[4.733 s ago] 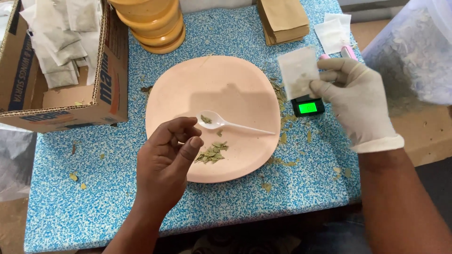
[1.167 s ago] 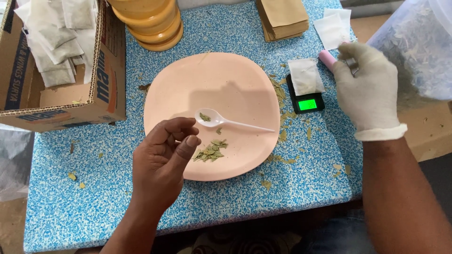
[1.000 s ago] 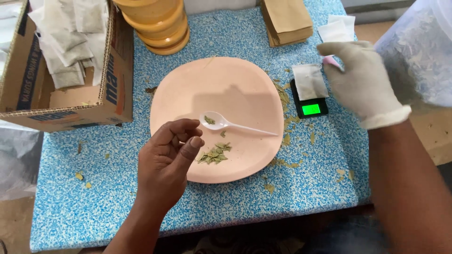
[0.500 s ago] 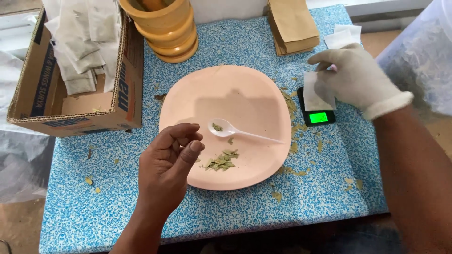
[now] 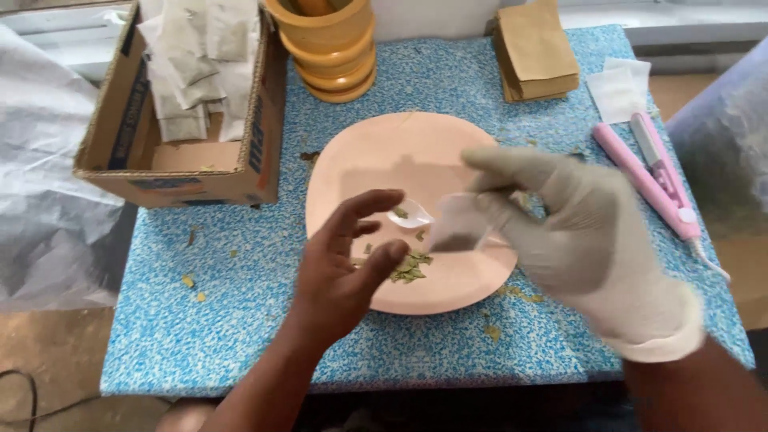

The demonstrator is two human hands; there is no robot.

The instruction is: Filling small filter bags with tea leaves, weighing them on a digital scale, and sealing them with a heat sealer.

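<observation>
Gloved right hand (image 5: 584,240) has swung in from the scale side, now pinching a small white sachet (image 5: 458,228) over the plate (image 5: 376,152) w/ the leaves (image 5: 410,268), while bare left hand (image 5: 348,268) has opened, fingers loosely curled, empty beside the spoon (image 5: 408,214)

One plate (image 5: 376,152), one spoon (image 5: 408,214), one box (image 5: 172,172).

A cardboard box (image 5: 188,164) of pale sachets (image 5: 200,64) sits at the blue speckled table's (image 5: 240,320) far left. Stacked wooden bowls (image 5: 326,48) stand beside it, brown paper envelopes (image 5: 534,50) further right, and a pink sealer (image 5: 660,176) lies near the right edge.
</observation>
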